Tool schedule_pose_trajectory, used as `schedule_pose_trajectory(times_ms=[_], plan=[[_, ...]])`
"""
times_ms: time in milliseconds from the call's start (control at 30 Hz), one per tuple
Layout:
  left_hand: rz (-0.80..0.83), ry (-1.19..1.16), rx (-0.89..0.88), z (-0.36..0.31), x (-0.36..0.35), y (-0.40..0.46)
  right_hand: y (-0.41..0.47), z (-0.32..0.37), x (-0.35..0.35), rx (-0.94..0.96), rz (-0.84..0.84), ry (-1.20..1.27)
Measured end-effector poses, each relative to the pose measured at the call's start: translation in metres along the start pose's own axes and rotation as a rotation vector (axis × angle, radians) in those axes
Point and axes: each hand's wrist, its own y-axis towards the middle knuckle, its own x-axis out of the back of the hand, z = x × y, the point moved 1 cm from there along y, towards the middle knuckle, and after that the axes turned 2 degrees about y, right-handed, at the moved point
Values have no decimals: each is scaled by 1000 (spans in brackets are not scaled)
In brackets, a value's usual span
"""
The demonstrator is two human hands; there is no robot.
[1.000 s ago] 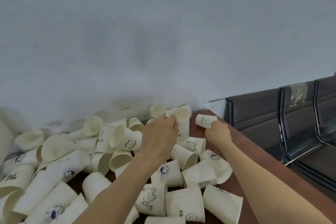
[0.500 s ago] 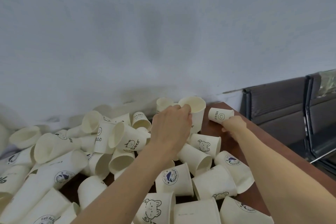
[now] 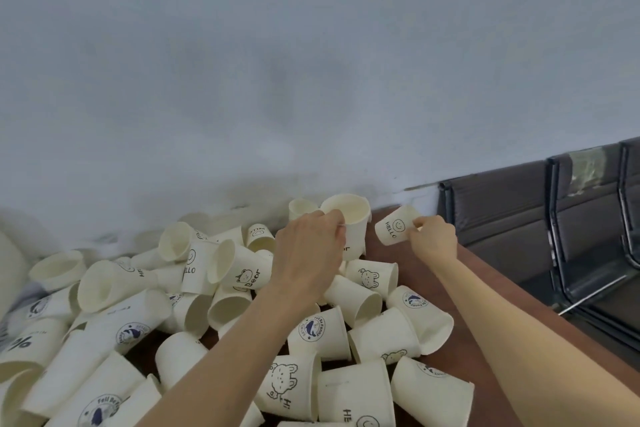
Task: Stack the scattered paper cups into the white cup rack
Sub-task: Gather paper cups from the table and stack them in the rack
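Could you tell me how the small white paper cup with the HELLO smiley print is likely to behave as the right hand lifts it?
The small white paper cup with the HELLO smiley print probably weighs very little: the right hand holds it tilted by its rim end alone. Its thin paper wall would likely dent under a hard squeeze. Laid on its side, its tapered shape would probably roll in a curve.

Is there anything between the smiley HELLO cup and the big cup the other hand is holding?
Nothing visible: only bare brown table shows between the HELLO cup in the right hand and the upright cup gripped by the left hand.
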Motion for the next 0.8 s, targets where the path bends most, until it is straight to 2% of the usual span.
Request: schedule_pose_trajectory(times_ms=[300,567,800], plan=[[-55,5,5,1,57,-31,-55,35,43,201,-13,-13],[-102,17,39,20,107,-68,-111,72,63,400,-22,-153],[-109,78,86,46,149,-102,-161,105,73,514,3,-162]])
